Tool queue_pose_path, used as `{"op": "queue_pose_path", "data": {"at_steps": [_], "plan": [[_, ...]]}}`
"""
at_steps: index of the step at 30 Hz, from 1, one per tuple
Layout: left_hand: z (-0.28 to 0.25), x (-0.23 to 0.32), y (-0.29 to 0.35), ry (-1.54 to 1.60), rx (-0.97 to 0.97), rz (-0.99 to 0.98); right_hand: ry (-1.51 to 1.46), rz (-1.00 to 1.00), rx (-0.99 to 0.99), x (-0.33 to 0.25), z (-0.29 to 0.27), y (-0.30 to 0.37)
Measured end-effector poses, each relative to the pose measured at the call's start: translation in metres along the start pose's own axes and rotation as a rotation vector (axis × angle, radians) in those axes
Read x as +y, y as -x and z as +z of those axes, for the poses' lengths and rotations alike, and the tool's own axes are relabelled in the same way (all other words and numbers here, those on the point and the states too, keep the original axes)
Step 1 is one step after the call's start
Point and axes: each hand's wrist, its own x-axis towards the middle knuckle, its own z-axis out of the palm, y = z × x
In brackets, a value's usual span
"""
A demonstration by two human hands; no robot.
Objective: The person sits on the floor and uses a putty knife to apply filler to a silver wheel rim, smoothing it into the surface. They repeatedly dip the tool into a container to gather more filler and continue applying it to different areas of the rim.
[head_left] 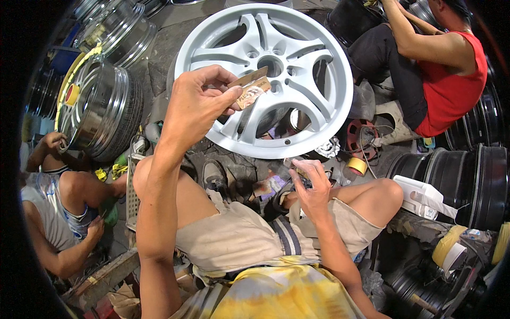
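Note:
A large silver-grey alloy wheel rim with paired spokes lies face up in front of me. Over its left side, my left hand pinches a small folded piece of brown printed paper between thumb and fingers. The paper is held up above the spokes near the hub hole; whether it touches them cannot be told. My right hand hangs just below the rim's near edge, above my knee. Its fingers are loosely stretched and dusted white at the tips, with nothing visible in them.
Chrome rims stand at the left beside a seated person. Another person in a red top crouches at the far right. Black rims line the right side, near a white plastic container. A yellow tape roll lies by the wheel.

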Motion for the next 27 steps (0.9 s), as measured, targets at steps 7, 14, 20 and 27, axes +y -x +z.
{"op": "queue_pose_path", "data": {"at_steps": [7, 14, 20, 27], "plan": [[-0.001, -0.002, 0.0, -0.018, 0.003, 0.004, 0.037, -0.013, -0.006, -0.006, -0.007, 0.005], [0.0, 0.0, 0.0, -0.04, -0.004, -0.005, 0.043, -0.005, -0.011, -0.01, -0.008, 0.003], [0.001, 0.001, -0.001, -0.021, -0.001, -0.023, 0.045, -0.033, -0.011, -0.013, -0.008, 0.001], [0.0, 0.0, 0.0, -0.028, 0.004, -0.039, 0.103, -0.031, 0.019, -0.007, -0.01, 0.003]]}}
